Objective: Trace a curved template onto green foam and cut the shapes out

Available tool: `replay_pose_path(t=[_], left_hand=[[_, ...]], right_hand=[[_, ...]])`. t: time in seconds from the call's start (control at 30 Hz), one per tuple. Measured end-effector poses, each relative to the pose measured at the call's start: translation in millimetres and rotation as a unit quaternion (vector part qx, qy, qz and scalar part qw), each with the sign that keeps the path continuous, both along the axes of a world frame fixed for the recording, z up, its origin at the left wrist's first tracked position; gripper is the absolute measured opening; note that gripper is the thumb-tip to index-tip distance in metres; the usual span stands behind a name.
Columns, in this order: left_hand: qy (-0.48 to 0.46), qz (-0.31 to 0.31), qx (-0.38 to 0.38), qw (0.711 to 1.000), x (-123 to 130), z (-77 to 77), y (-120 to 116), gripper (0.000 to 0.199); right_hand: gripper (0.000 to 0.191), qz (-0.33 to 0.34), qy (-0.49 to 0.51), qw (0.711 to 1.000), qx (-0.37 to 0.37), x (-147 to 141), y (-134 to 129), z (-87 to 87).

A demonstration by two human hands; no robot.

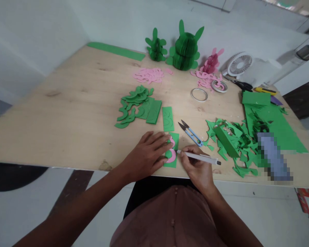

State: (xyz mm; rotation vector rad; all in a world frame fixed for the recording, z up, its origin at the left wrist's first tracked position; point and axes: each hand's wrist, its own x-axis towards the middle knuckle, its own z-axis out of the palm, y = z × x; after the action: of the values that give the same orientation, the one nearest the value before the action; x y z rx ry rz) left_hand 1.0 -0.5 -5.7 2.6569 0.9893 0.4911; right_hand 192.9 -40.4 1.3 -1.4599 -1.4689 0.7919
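My left hand lies flat with fingers stretched over a pink paper cutout and the green paper piece under it. In my right hand is a white pen, its tip at the right edge of the pink cutout. Just above sits another green paper piece with curved outlines drawn on it. Blue-handled thread snips rest to the right of that piece, blades apart. Part of the pink cutout is hidden under my left fingers.
Cut green shapes lie left; green scraps and a large green sheet lie right. Pink cutouts, tape rolls, green paper figures, a pink figure, a fan and a yellow cutter stand or lie farther back.
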Motion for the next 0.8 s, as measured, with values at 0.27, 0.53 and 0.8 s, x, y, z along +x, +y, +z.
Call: replay_pose_path(t=[0.27,0.53,0.8], left_hand=[[-0.001,0.001,0.002,1.000,-0.3,-0.1,-0.7,0.041],[-0.006,0.002,0.009,1.000,0.3,-1.0,-0.4,0.040],[-0.002,0.001,0.013,1.000,0.9,-0.7,-0.9,0.041]], right_hand=[[0.006,0.002,-0.013,1.000,0.002,0.1,-2.6,4.5],[0.006,-0.002,-0.014,1.000,0.004,0.9,-5.7,3.2],[0.006,-0.006,-0.016,1.000,-0.007,1.3,-7.7,4.3]])
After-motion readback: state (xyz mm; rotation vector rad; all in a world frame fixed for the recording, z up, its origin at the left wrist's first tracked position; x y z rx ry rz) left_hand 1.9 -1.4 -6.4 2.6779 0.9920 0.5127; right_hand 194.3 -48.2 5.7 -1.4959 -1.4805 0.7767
